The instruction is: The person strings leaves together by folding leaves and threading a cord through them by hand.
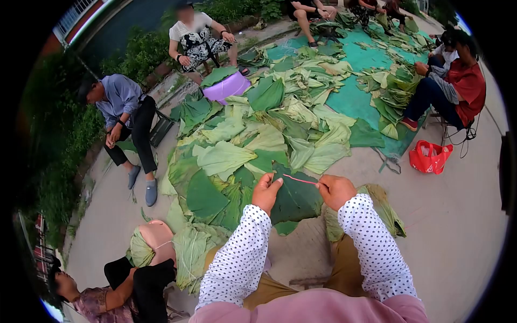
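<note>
Some room for movement is offered by the pavement (458, 226) to the right of the leaf pile (226, 159), where a red bag (431, 157) is set. The pile's near edge is overhung by the left hand (265, 194) and the right hand (337, 192), held apart. Between them, above a dark green leaf (296, 202), a thin pinkish-red strand (300, 179) is seen, nearly straight. It is pinched by the right fingers; whether it is gripped by the narrowly bunched left fingers cannot be told.
</note>
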### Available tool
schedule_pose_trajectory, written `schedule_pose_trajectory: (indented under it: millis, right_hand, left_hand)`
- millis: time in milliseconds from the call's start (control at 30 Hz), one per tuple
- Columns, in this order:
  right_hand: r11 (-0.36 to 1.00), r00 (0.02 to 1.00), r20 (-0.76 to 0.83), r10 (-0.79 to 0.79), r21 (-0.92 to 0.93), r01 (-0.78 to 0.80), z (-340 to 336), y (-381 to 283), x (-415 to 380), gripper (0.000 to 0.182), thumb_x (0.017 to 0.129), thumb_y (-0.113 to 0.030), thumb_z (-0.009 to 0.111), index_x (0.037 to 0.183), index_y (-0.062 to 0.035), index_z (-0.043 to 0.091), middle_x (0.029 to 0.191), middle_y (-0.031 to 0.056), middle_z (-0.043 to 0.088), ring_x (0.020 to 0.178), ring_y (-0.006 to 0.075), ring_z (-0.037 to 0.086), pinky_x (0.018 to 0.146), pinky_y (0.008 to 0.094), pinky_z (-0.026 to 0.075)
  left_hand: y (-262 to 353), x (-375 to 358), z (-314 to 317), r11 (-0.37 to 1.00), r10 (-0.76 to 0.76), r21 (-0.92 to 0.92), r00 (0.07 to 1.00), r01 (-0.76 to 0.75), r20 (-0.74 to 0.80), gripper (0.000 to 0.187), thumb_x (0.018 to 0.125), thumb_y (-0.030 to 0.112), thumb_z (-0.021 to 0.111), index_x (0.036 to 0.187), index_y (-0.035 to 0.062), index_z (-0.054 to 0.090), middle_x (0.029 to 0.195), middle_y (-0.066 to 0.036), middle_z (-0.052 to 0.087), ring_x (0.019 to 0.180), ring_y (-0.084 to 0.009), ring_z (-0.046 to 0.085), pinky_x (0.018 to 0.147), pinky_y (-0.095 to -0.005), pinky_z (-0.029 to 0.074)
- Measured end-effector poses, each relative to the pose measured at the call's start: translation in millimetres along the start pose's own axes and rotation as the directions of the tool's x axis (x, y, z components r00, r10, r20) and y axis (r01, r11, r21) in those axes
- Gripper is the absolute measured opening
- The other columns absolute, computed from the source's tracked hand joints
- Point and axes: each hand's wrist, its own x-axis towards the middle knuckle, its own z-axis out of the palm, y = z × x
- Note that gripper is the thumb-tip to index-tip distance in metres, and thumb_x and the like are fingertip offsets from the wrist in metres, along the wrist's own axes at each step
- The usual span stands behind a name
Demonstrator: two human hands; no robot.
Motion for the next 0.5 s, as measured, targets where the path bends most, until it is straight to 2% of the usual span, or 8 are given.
schedule_pose_trajectory:
  millis: [33, 67, 167, 233, 367, 433, 467, 500]
  right_hand:
    - [1.0, 0.999, -0.02, -0.026, 0.007, 0.026, 3, 0, 4, 0.014, 0.084, -0.019, 0.06, 0.078, -0.0061, 0.063, 0.073, 0.0159, 0.063, 0.069, 0.0376, 0.06, 0.061, 0.0463, 0.047]
    - [1.0, 1.0, -0.016, -0.019, 0.001, 0.019, 2, 0, 2, 0.014, 0.084, -0.019, 0.06, 0.078, -0.006, 0.062, 0.073, 0.0158, 0.062, 0.069, 0.0377, 0.06, 0.061, 0.0463, 0.047]
    - [0.999, 1.0, 0.023, 0.02, -0.048, -0.019, 1, 3, -1, 0.015, 0.084, -0.02, 0.06, 0.078, -0.0059, 0.062, 0.074, 0.016, 0.062, 0.069, 0.0378, 0.059, 0.061, 0.0463, 0.047]
    - [1.0, 1.0, 0.013, 0.005, -0.019, -0.004, 1, 1, -1, 0.014, 0.084, -0.019, 0.06, 0.078, -0.0059, 0.061, 0.074, 0.0161, 0.062, 0.069, 0.0375, 0.059, 0.062, 0.0466, 0.047]
    - [1.0, 0.998, 0.059, -0.014, -0.026, 0.016, 5, 2, 1, 0.016, 0.084, -0.02, 0.06, 0.079, -0.0054, 0.061, 0.073, 0.0168, 0.061, 0.07, 0.0384, 0.059, 0.063, 0.0476, 0.046]
    - [1.0, 0.997, 0.079, -0.019, -0.016, 0.021, 5, 0, 2, 0.017, 0.085, -0.021, 0.06, 0.081, -0.0048, 0.061, 0.075, 0.0182, 0.062, 0.072, 0.0391, 0.059, 0.065, 0.048, 0.046]
    - [0.999, 0.993, 0.111, 0.043, -0.033, -0.039, 5, -2, 1, 0.017, 0.086, -0.021, 0.059, 0.081, -0.0041, 0.061, 0.077, 0.019, 0.062, 0.073, 0.0394, 0.06, 0.065, 0.0482, 0.046]
    - [0.999, 0.995, 0.098, 0.022, -0.029, -0.019, 7, 3, 1, 0.017, 0.086, -0.02, 0.058, 0.083, -0.0035, 0.06, 0.078, 0.0198, 0.063, 0.075, 0.04, 0.06, 0.066, 0.0487, 0.046]
  left_hand:
    - [-3, 10, -7, 1.0, 0.008, -0.009, 1.0, -0.008, 0.029, 0.02, 0.087, 0.005, 0.063, 0.107, 0.0038, 0.059, 0.098, -0.002, 0.063, 0.092, -0.0109, 0.056, 0.087, -0.0267, 0.043]
    - [-8, 13, -11, 1.0, 0.026, -0.006, 0.999, -0.026, 0.032, 0.02, 0.087, 0.005, 0.063, 0.107, 0.0038, 0.059, 0.098, -0.002, 0.063, 0.092, -0.0109, 0.056, 0.087, -0.0267, 0.043]
    - [-18, 17, -11, 1.0, 0.025, -0.008, 0.997, -0.024, 0.075, 0.02, 0.088, 0.006, 0.062, 0.107, 0.0033, 0.059, 0.092, -0.001, 0.063, 0.085, -0.009, 0.057, 0.081, -0.0241, 0.045]
    - [-21, 17, -10, 0.993, 0.073, 0.089, 0.994, -0.081, 0.085, 0.018, 0.089, 0.006, 0.061, 0.106, 0.003, 0.06, 0.091, 0.0, 0.064, 0.083, -0.0078, 0.057, 0.076, -0.0228, 0.046]
    - [-31, 5, 8, 0.975, 0.152, 0.135, 0.975, -0.175, 0.165, 0.015, 0.089, 0.009, 0.061, 0.102, 0.0015, 0.06, 0.086, 0.001, 0.062, 0.074, -0.0058, 0.054, 0.069, -0.0232, 0.045]
    - [-29, -9, 20, 0.955, 0.07, 0.26, 0.963, -0.14, 0.261, 0.021, 0.088, 0.008, 0.063, 0.108, 0.0027, 0.061, 0.095, 0.0, 0.064, 0.087, -0.0083, 0.057, 0.081, -0.0251, 0.046]
    - [-28, -16, 26, 0.966, 0.037, 0.234, 0.951, -0.113, 0.308, 0.024, 0.087, 0.008, 0.064, 0.11, 0.0031, 0.06, 0.098, 0.0, 0.064, 0.089, -0.0086, 0.057, 0.084, -0.0255, 0.045]
    - [-26, -21, 30, 0.975, 0.002, 0.206, 0.937, -0.079, 0.35, 0.026, 0.087, 0.009, 0.065, 0.112, 0.0034, 0.06, 0.101, 0.0, 0.063, 0.092, -0.0089, 0.056, 0.086, -0.0259, 0.044]
